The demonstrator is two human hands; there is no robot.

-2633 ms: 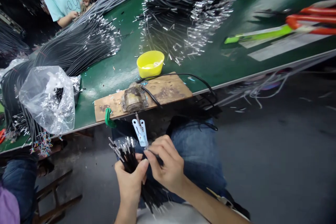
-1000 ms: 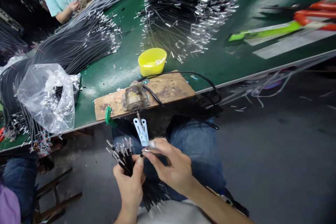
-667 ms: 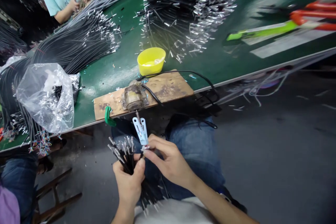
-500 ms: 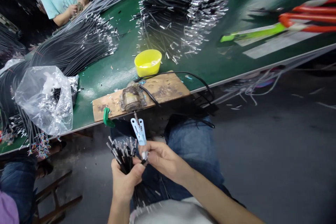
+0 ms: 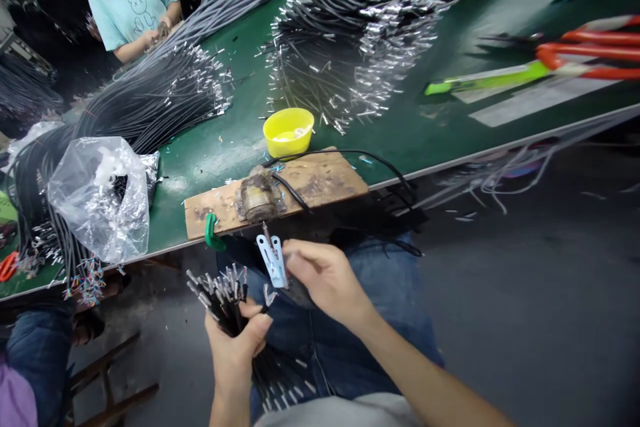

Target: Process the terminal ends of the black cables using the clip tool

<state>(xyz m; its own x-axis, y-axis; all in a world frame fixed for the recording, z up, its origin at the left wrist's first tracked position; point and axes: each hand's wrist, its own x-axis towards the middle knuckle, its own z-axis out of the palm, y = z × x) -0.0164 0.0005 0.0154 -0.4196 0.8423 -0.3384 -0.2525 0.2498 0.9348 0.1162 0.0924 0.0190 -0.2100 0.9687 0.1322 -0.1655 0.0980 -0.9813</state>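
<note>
A bundle of black cables with silvery stripped ends is gripped in my left hand. One cable end with a frayed silvery tip sticks out by my left thumb, apart from the rest. My right hand has its thumb and fingertips pinched together just right of a light-blue clip; what they hold, if anything, is too small to tell. The clip hangs at a thin metal shaft from a small motor, fixed on a wooden board at the table's edge.
A yellow bowl stands behind the board. A green clamp grips its left part. Black cable piles, a plastic bag and red-handled tools lie on the green table. A person in a light-blue shirt sits across.
My right hand has come away from the cable tip and moved up beside the clip. The cable tip now shows spread open. The whole view has shifted slightly.
</note>
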